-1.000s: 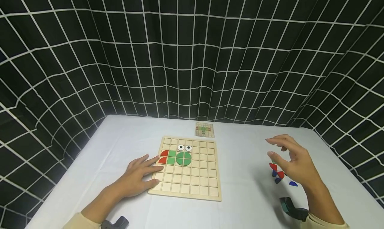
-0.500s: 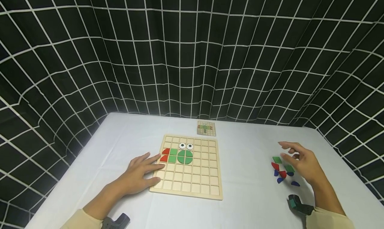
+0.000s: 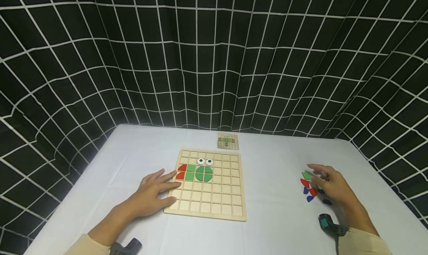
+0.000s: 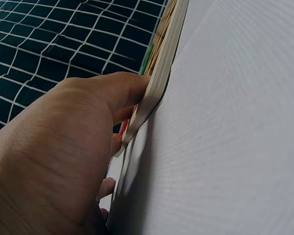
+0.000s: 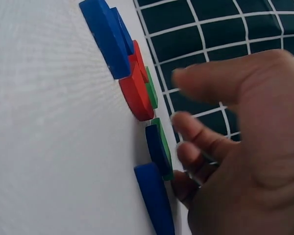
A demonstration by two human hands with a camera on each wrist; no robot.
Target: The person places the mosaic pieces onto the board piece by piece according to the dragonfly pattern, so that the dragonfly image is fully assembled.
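Note:
A square wooden grid board lies on the white table. Red quarter-round pieces, light green squares, a darker green circle of quarter pieces and two round eyes sit in its cells. My left hand rests on the board's left edge, fingers spread, thumb on the rim. Over a loose group at the right hovers my right hand, fingers loosely bent and thumb apart. Beneath it lie a green square, red pieces and several blue half-rounds, some partly hidden.
A small card with a printed grid picture lies behind the board. White tablecloth spans the space between board and loose pieces. A black curtain with white grid lines surrounds the table's back and sides.
My right hand has moved right and then lowered toward the loose pieces, its fingers bending in somewhat. The left hand stays on the board's edge.

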